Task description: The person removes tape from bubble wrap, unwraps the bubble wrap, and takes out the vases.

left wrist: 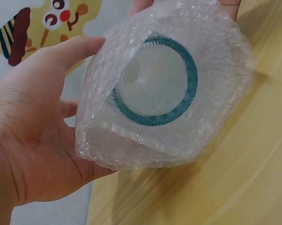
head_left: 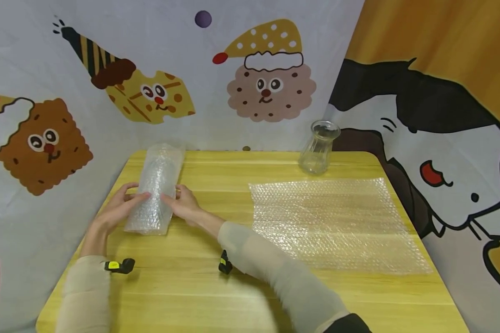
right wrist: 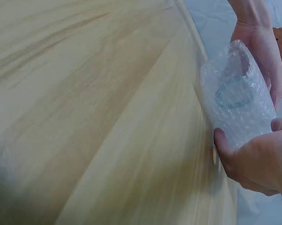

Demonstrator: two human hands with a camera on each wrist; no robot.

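Observation:
A long bundle of bubble wrap lies at the table's left side, rolled round something only partly visible. Through the wrap's near end, the left wrist view shows a round, clear glass-like end with a teal ring. My left hand holds the bundle's left side, thumb on top. From the right, my right hand grips the opposite side, its thumb also on the wrap. In the right wrist view, both hands flank the bundle. The fingers underneath are partly hidden.
A flat sheet of bubble wrap covers much of the table's right side. Behind it, near the back edge, stands a clear glass vase. The wooden table backs onto a cartoon-printed cloth.

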